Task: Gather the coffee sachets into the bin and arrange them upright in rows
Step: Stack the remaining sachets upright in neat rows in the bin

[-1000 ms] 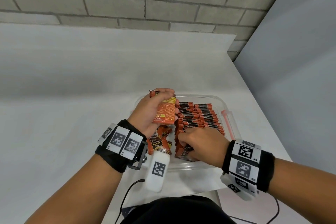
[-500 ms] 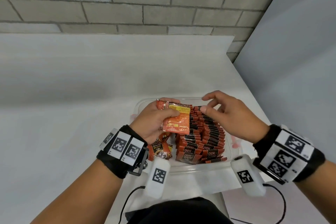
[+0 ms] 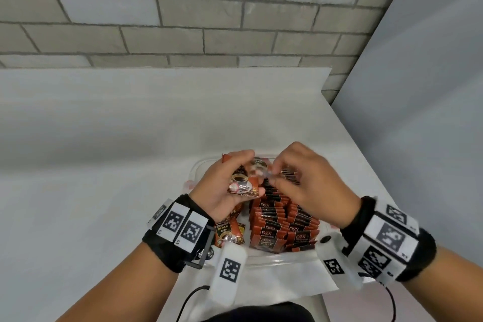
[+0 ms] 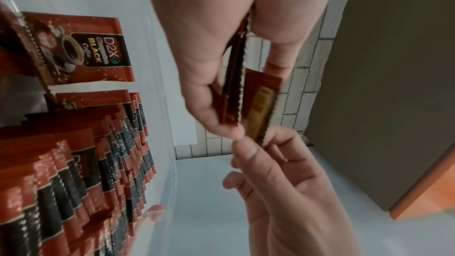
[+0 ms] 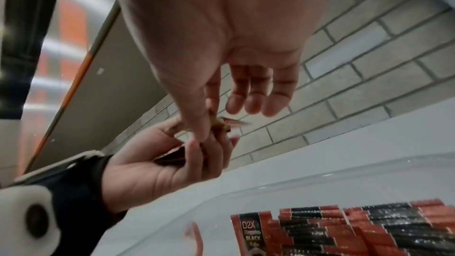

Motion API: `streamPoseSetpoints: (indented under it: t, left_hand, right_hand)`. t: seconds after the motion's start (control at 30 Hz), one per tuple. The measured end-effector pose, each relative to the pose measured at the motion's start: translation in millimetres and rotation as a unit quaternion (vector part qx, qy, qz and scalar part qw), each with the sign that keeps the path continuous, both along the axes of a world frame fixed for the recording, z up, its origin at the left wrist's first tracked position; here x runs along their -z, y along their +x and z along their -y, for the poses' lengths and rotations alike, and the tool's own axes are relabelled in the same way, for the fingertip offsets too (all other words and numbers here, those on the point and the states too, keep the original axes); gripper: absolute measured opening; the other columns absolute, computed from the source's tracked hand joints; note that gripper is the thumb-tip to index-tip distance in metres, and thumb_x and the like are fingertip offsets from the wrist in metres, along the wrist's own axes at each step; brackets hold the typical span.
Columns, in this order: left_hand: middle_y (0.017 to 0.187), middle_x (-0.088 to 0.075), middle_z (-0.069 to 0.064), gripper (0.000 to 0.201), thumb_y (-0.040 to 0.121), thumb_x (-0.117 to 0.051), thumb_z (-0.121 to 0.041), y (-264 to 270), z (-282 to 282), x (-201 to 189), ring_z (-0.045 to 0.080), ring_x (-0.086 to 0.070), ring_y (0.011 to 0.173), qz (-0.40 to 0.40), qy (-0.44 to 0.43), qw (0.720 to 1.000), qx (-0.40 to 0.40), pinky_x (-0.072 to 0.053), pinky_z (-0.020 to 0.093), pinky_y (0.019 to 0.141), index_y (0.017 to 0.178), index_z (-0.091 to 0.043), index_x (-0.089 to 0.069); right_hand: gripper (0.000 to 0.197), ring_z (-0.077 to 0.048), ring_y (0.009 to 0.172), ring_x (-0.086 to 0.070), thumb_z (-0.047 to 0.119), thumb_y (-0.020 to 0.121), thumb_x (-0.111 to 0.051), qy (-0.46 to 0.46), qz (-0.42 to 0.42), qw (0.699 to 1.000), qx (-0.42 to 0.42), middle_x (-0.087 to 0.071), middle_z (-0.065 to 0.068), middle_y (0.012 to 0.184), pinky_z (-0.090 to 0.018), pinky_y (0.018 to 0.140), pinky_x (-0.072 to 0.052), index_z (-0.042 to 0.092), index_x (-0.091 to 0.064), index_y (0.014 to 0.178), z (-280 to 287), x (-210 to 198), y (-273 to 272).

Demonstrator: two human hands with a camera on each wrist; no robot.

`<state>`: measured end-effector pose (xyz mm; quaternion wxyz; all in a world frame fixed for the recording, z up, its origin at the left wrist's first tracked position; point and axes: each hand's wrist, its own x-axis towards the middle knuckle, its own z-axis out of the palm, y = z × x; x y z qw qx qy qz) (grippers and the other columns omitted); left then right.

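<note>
Head view: above a clear plastic bin (image 3: 274,260) on a white table (image 3: 104,165), the left hand (image 3: 222,185) grips a small stack of red-brown foil coffee sachets (image 3: 241,181), its fingers curled round them, the top one showing a coffee-cup print. The right hand (image 3: 308,185) meets it from the right, thumb and forefinger closed on the stack's right edge; motion blur hides exactly what they hold. Beneath both hands, two rows of upright red-and-black sachets (image 3: 282,222) fill the right part of the bin. A few loose sachets (image 3: 227,232) lie in its near left corner, partly hidden by the left wrist. Both wrists wear black bands with white coded tags. A grey brick wall (image 3: 183,21) rises behind the table.

Left wrist view: the left hand (image 4: 221,65) clamps several sachets (image 4: 234,85) edge-on between thumb and fingers. The right hand (image 4: 283,172) pinches the outermost sachet (image 4: 261,104), yellow panel showing, at its lower edge. The upright rows (image 4: 86,172) stand to the left.

Right wrist view: the right hand (image 5: 221,55) pinches with thumb and forefinger; its other three fingers hang relaxed. The left hand (image 5: 172,163) cups the stack (image 5: 172,157) just below. The rows (image 5: 369,227) show behind the bin's clear wall.
</note>
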<state>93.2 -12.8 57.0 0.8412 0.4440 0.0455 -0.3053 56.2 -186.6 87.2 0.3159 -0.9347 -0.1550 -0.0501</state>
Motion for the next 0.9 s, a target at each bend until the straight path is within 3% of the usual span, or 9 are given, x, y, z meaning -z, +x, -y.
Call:
streamPoseSetpoints:
  t: [0.07, 0.13, 0.23, 0.3, 0.4, 0.5, 0.6, 0.73, 0.9]
  left_hand:
    - [0.095, -0.066, 0.018, 0.023, 0.081, -0.06, -0.005, 0, 0, 2, 0.027, -0.064, 0.082, 0.023, -0.006, 1.0, -0.007, -0.054, 0.035, 0.068, 0.104, -0.004, -0.064]
    - [0.096, -0.068, 0.017, 0.03, 0.082, -0.056, 0.006, 2, -1, 4, 0.026, -0.066, 0.081, 0.042, 0.013, 0.999, -0.019, -0.055, 0.034, 0.068, 0.111, -0.003, -0.062]
    - [0.095, -0.07, 0.015, 0.04, 0.079, -0.057, 0.011, 4, 0, 5, 0.025, -0.069, 0.078, 0.049, 0.02, 0.999, -0.013, -0.057, 0.033, 0.063, 0.115, -0.007, -0.059]
    - [0.095, -0.069, 0.016, 0.042, 0.078, -0.058, 0.013, 2, 1, 7, 0.026, -0.068, 0.08, 0.061, 0.03, 0.998, 0.001, -0.058, 0.034, 0.066, 0.114, -0.008, -0.059]
    - [0.094, -0.069, 0.014, 0.038, 0.076, -0.062, 0.004, 1, 1, 4, 0.025, -0.068, 0.08, 0.072, 0.044, 0.996, 0.005, -0.056, 0.035, 0.069, 0.112, -0.008, -0.059]
    - [0.088, -0.067, 0.007, 0.027, 0.082, -0.063, -0.012, 11, -6, 6, 0.02, -0.063, 0.074, 0.041, 0.075, 0.995, -0.05, -0.052, 0.035, 0.07, 0.11, -0.011, -0.06]
    - [0.075, -0.062, 0.006, 0.019, 0.089, -0.061, -0.013, 17, -16, 11, 0.016, -0.06, 0.06, 0.009, 0.066, 0.994, -0.086, -0.05, 0.032, 0.061, 0.108, -0.01, -0.06]
    - [0.072, -0.062, 0.006, 0.012, 0.09, -0.06, -0.012, 15, -19, 15, 0.017, -0.06, 0.061, 0.01, 0.058, 0.995, -0.075, -0.05, 0.032, 0.059, 0.102, -0.01, -0.061]
    - [0.071, -0.062, 0.007, 0.015, 0.088, -0.06, -0.01, 15, -19, 14, 0.019, -0.059, 0.061, 0.002, 0.052, 0.995, -0.081, -0.052, 0.032, 0.057, 0.103, -0.009, -0.061]
  right_hand:
    - [0.018, -0.009, 0.094, -0.049, 0.035, 0.08, -0.072, -0.039, -0.053, 0.997, -0.034, -0.049, 0.009, 0.097, -0.027, 0.083, -0.043, 0.026, -0.064, 0.094, -1, 4, -3]
    - [0.024, -0.003, 0.095, -0.048, 0.043, 0.079, -0.071, -0.015, -0.058, 0.998, -0.026, -0.049, 0.011, 0.098, -0.022, 0.083, -0.041, 0.029, -0.065, 0.098, 2, 1, -1]
    - [0.028, 0.007, 0.089, -0.048, 0.033, 0.086, -0.067, 0.019, -0.018, 0.999, 0.034, -0.048, 0.017, 0.098, -0.009, 0.072, -0.035, 0.027, -0.062, 0.112, 4, -4, 6]
    - [0.033, 0.003, 0.087, -0.052, 0.027, 0.089, -0.063, 0.007, -0.047, 0.998, 0.051, -0.053, 0.017, 0.101, -0.009, 0.071, -0.038, 0.025, -0.059, 0.122, 4, -3, 13]
    - [0.022, 0.002, 0.074, -0.057, 0.023, 0.088, -0.064, 0.023, -0.115, 0.991, 0.06, -0.062, 0.016, 0.084, -0.008, 0.067, -0.042, 0.029, -0.063, 0.11, 6, -6, 17]
    - [0.01, 0.005, 0.066, -0.056, 0.018, 0.086, -0.067, 0.036, -0.138, 0.989, 0.049, -0.062, 0.015, 0.076, -0.006, 0.063, -0.041, 0.027, -0.065, 0.092, 8, -7, 7]
    - [0.012, 0.004, 0.064, -0.055, 0.018, 0.085, -0.068, -0.02, -0.2, 0.98, -0.014, -0.062, 0.01, 0.073, -0.01, 0.062, -0.042, 0.028, -0.062, 0.083, 2, 6, -13]
    - [0.018, 0.0, 0.064, -0.054, 0.021, 0.085, -0.068, -0.113, -0.232, 0.965, -0.048, -0.064, 0.009, 0.074, -0.014, 0.06, -0.042, 0.031, -0.057, 0.075, -2, 31, -28]
    - [0.013, -0.007, 0.081, -0.043, 0.026, 0.084, -0.067, -0.212, -0.178, 0.96, -0.05, -0.041, 0.016, 0.083, -0.015, 0.067, -0.036, 0.027, -0.055, 0.077, -8, 41, -33]
